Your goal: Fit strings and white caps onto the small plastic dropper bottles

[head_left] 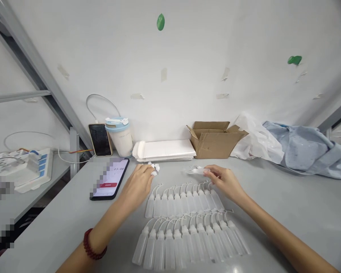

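My left hand [139, 182] is closed at small white pieces [155, 168] on the grey table, left of centre. Whether its fingertips grip one of them is hidden. On the right, my right hand [220, 177] pinches a small white plastic item [198, 170], slightly blurred, above the table. Below both hands lie two rows of translucent bottles with thin curved white straps: an upper row [183, 204] and a lower row [187, 246]. The bottles lie side by side, close together.
A phone [113, 180] with a lit screen lies at left. Behind stand another phone [100, 139], a cup [121, 140], a white stack [167, 149] and an open cardboard box [216, 144]. A plastic bag [255, 140], blue cloth [304, 148] and power strip [44, 167] flank them.
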`<state>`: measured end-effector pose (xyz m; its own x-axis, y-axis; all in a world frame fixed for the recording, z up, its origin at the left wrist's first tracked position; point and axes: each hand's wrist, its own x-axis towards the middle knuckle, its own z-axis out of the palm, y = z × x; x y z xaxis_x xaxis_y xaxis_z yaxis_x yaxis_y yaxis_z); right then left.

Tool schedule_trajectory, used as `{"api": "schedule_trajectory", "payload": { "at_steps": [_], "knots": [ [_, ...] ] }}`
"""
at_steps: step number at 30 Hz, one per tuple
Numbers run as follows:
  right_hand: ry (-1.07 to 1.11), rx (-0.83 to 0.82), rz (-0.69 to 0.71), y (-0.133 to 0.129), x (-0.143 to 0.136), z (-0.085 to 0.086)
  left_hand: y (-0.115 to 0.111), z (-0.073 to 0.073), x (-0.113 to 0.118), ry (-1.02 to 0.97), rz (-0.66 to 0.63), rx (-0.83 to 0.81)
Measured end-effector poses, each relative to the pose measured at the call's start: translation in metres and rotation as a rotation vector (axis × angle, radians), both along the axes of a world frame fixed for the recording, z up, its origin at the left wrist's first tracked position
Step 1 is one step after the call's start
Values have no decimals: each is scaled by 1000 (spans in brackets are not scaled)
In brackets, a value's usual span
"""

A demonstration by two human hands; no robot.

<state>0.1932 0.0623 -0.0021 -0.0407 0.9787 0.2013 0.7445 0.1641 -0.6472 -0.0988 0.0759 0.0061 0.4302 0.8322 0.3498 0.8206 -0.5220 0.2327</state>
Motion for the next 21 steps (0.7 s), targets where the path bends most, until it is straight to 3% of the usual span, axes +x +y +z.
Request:
{"api": "schedule_trajectory", "payload": {
  "at_steps": [7,16,21],
  "knots": [
    [-134,7,-19,13,13,-14,11,-16,-3,10,-92,-18],
    [-239,-1,-18,20,19,-19,13,-17,-4,10,-110,-15],
    [-265,-12,-10,15,16,-11,9,-14,-1,-30,-70,6]
  ]
}}
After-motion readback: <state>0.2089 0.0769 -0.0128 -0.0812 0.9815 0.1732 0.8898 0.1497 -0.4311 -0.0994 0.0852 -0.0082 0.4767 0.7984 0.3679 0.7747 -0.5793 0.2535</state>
